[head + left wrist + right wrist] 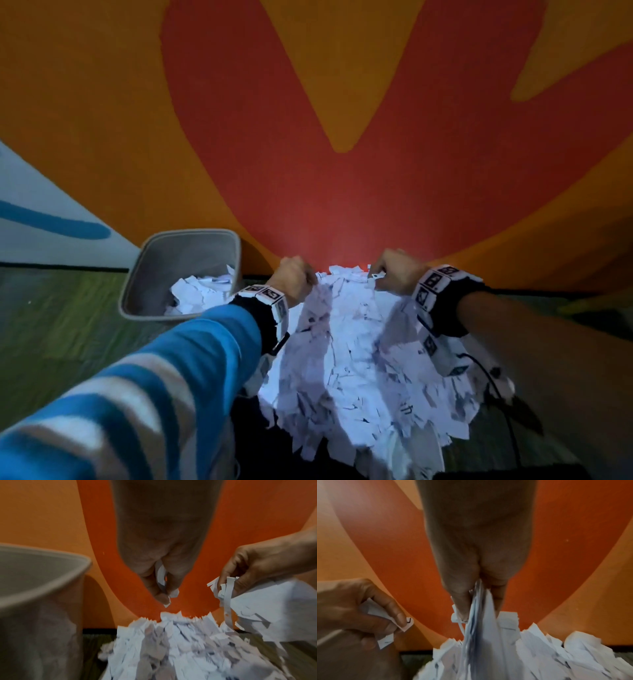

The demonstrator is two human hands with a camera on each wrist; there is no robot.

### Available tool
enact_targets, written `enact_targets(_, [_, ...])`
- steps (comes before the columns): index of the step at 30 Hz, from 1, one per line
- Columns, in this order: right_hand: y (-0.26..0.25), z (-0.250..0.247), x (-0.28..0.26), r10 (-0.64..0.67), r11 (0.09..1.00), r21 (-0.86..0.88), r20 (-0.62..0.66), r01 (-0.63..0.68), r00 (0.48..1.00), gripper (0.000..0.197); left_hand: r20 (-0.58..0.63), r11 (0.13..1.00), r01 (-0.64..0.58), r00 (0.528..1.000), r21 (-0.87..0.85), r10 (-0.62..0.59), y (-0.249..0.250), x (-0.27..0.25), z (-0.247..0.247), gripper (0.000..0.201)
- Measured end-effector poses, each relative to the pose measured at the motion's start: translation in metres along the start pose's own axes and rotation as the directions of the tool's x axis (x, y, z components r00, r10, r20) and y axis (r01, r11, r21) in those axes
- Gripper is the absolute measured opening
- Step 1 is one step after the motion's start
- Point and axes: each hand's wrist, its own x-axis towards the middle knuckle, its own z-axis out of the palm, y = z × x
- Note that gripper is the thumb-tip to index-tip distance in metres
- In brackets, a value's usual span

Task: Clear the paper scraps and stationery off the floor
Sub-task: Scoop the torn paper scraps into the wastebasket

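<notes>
Beside a grey wastebasket (150,274) on the floor, a person's left hand (294,279) and right hand (394,274) each pinch the far edge of a heap of torn paper scraps (359,359), thumb and fingers clamped on the white slips. The wrist views show the left hand holding only a few small pieces, while the right grips a thicker fold of paper that hangs down into the pile. The heap looks gathered on a sheet or carrier lifted at its far side, though what lies beneath it cannot be told. The basket, just left of the left hand, already holds some scraps.

Doing this step well likely means keeping both pinches firm and level, swinging the load left over the rim, and tipping slowly so that loose slips slide in rather than spill over the near edge.

Below lies a dark, greenish floor (51,325), dimly lit. Behind it rises a wall (308,137) painted in broad orange and red shapes, with a white and blue panel (41,219) at far left. No stationery shows.
</notes>
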Motion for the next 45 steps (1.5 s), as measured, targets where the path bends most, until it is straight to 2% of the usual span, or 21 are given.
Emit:
enact_targets(3, [-0.027,-0.027,-0.012,-0.012,0.998,0.057,-0.077,0.017,0.997,0.010,-0.069,0.999,-0.039,0.997,0.005,0.039,0.006,-0.021,-0.051,0.021])
enact_targets(6, [-0.062,-0.049,-0.019,-0.032,0.984,0.173,-0.078,0.045,0.996,0.011,-0.143,0.999,-0.039,0.989,0.012,0.041,-0.004,-0.047,-0.096,0.019])
enact_targets(9, [-0.100,-0.056,-0.017,-0.017,0.938,0.342,-0.123,0.058,0.992,0.014,-0.164,1.000,-0.010,0.986,0.014,0.012,-0.028,-0.075,-0.132,0.022])
enact_targets(13, [-0.150,-0.044,-0.008,0.027,0.762,0.641,-0.163,0.085,0.986,0.031,-0.234,0.993,0.118,0.965,-0.021,-0.119,-0.083,-0.097,-0.155,0.020])
enact_targets(15, [-0.175,-0.032,0.002,0.058,0.684,0.723,-0.184,0.095,0.981,0.023,-0.262,0.981,0.182,0.946,-0.061,-0.191,-0.108,-0.101,-0.160,0.018])
enact_targets(17, [-0.197,-0.022,0.015,0.094,0.625,0.775,-0.192,0.092,0.977,0.015,-0.290,0.965,0.219,0.923,-0.145,-0.254,-0.122,-0.100,-0.167,0.013])
enact_targets(21, [-0.230,0.006,0.047,0.177,0.508,0.858,-0.187,0.073,0.966,0.016,-0.293,0.911,0.268,0.885,-0.315,-0.362,-0.140,-0.090,-0.173,0.004])
enact_targets(24, [-0.254,0.026,0.063,0.216,0.434,0.897,-0.193,0.083,0.957,0.016,-0.289,0.887,0.292,0.869,-0.357,-0.402,-0.148,-0.081,-0.174,0.004])
enact_targets(26, [-0.270,0.036,0.067,0.221,0.441,0.894,-0.199,0.084,0.955,0.006,-0.270,0.883,0.310,0.869,-0.353,-0.414,-0.151,-0.077,-0.174,0.007])
enact_targets(28, [-0.280,0.045,0.069,0.164,0.479,0.875,-0.164,0.067,0.973,0.025,-0.245,0.879,0.312,0.878,-0.360,-0.412,-0.156,-0.074,-0.172,0.017])
enact_targets(30, [-0.284,0.054,0.069,0.077,0.519,0.855,-0.058,0.010,0.995,0.043,-0.217,0.860,0.324,0.877,-0.394,-0.430,-0.160,-0.073,-0.169,0.027])
enact_targets(32, [-0.282,0.058,0.069,0.018,0.556,0.829,0.057,-0.057,0.998,0.051,-0.211,0.863,0.348,0.872,-0.365,-0.441,-0.164,-0.074,-0.168,0.031])
enact_targets(34, [-0.277,0.059,0.069,-0.013,0.578,0.814,0.088,-0.064,0.996,0.053,-0.213,0.872,0.349,0.876,-0.342,-0.434,-0.169,-0.074,-0.168,0.032])
enact_targets(36, [-0.270,0.056,0.068,-0.018,0.592,0.804,0.079,-0.053,0.997,0.050,-0.208,0.873,0.346,0.878,-0.345,-0.430,-0.171,-0.074,-0.169,0.032])
enact_targets(41, [-0.251,0.049,0.068,0.004,0.650,0.758,0.058,-0.046,0.998,0.025,-0.184,0.889,0.308,0.905,-0.339,-0.384,-0.163,-0.073,-0.168,0.030])
enact_targets(45, [-0.236,0.035,0.062,0.012,0.694,0.720,-0.015,0.003,1.000,0.010,-0.157,0.905,0.280,0.926,-0.320,-0.343,-0.141,-0.069,-0.165,0.027])
